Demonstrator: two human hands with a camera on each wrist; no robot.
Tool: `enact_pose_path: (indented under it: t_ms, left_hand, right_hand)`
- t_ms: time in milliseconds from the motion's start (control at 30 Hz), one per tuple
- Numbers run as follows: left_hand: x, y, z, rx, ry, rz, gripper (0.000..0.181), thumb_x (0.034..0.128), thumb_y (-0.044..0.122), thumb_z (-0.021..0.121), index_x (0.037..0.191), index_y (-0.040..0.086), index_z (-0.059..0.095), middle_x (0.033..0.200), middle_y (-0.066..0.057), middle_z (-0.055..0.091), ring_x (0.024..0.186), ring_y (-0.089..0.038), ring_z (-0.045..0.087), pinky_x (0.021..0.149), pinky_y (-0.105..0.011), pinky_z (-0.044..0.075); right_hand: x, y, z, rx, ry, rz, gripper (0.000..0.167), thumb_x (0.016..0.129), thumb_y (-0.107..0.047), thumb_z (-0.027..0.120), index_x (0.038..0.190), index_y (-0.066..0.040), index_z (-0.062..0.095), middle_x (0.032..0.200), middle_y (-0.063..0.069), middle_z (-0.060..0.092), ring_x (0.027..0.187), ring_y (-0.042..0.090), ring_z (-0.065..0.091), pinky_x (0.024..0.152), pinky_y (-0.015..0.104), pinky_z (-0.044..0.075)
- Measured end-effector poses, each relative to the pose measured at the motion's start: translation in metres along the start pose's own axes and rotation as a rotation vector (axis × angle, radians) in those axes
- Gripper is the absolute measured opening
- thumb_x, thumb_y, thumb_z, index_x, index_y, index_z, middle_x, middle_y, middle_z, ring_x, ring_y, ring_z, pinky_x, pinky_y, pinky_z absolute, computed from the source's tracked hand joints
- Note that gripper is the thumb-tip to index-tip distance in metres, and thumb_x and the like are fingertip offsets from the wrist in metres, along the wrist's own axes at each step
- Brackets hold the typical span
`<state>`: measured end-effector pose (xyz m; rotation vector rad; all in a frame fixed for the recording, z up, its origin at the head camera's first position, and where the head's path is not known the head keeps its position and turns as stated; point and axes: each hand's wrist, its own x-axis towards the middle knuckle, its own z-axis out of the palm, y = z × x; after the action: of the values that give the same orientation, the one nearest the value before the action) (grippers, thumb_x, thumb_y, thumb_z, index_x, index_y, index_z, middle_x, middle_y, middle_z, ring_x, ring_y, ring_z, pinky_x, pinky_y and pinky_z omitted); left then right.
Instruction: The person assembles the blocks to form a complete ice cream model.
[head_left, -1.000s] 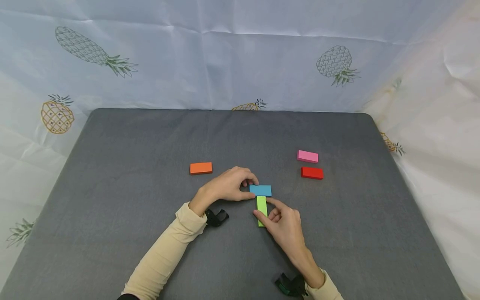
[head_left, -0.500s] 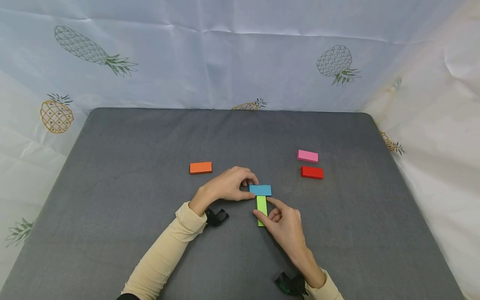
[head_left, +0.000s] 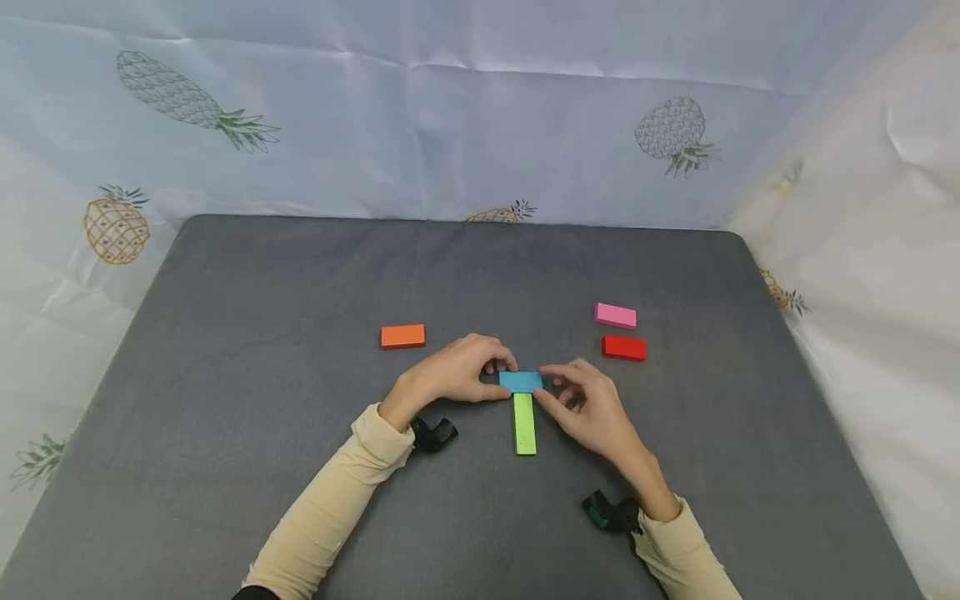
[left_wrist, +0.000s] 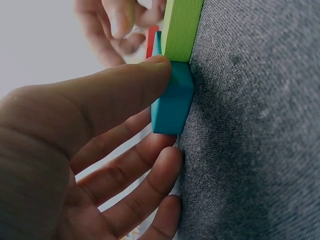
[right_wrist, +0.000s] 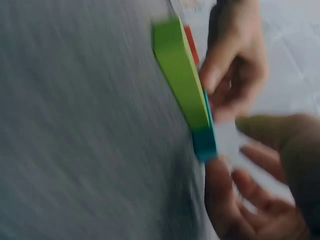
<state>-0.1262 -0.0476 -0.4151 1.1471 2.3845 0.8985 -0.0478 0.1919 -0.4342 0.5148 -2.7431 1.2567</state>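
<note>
A blue block (head_left: 521,382) lies crosswise on the grey table, with the end of a green block (head_left: 524,425) against its near side, so that the two form a T. The left hand (head_left: 459,369) pinches the blue block's left end; in the left wrist view its thumb presses the near side of the blue block (left_wrist: 172,107). At the block's right end is the right hand (head_left: 588,408), thumb and forefinger spread around that end. The right wrist view, somewhat blurred, shows the thumb of the right hand (right_wrist: 265,185) held off the blue block (right_wrist: 204,145).
An orange block (head_left: 402,337) lies to the left, beyond the left forearm. Towards the right are a pink block (head_left: 615,316) and a red block (head_left: 624,347) just in front of it. A pineapple-print cloth (head_left: 450,125) hangs behind the table.
The right hand has let go of the green block and moved away from the body to the blue block's right end. The left hand and all the blocks have stayed in place.
</note>
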Motion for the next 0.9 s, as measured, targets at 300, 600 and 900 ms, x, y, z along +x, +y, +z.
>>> enact_pose_path:
  t_ms: [300, 600, 900]
  left_hand:
    - [0.001, -0.002, 0.002, 0.001, -0.018, -0.007, 0.027, 0.0919, 0.021, 0.078, 0.116, 0.011, 0.074, 0.109, -0.005, 0.071, 0.09, -0.012, 0.061, 0.082, -0.022, 0.051]
    - [-0.001, -0.001, 0.0, -0.002, -0.007, -0.009, 0.026, 0.0914, 0.021, 0.078, 0.115, 0.011, 0.074, 0.106, -0.004, 0.071, 0.088, -0.011, 0.06, 0.081, -0.022, 0.051]
    - [-0.003, -0.001, 0.001, -0.005, 0.006, -0.011, 0.025, 0.092, 0.022, 0.078, 0.114, 0.01, 0.074, 0.106, -0.005, 0.071, 0.089, -0.012, 0.061, 0.082, -0.021, 0.051]
  right_hand:
    - [0.018, 0.025, -0.008, 0.125, -0.22, -0.036, 0.035, 0.09, -0.014, 0.08, 0.123, -0.007, 0.072, 0.102, 0.008, 0.066, 0.069, 0.001, 0.06, 0.058, 0.021, 0.053]
    - [0.022, 0.029, -0.008, 0.171, -0.27, -0.023, 0.036, 0.089, -0.012, 0.08, 0.123, -0.006, 0.073, 0.108, 0.01, 0.066, 0.066, 0.001, 0.057, 0.054, 0.02, 0.049]
    - [0.02, 0.037, -0.006, 0.176, -0.242, -0.063, 0.033, 0.089, -0.01, 0.08, 0.121, -0.007, 0.074, 0.107, 0.01, 0.067, 0.063, 0.0, 0.055, 0.052, 0.019, 0.046]
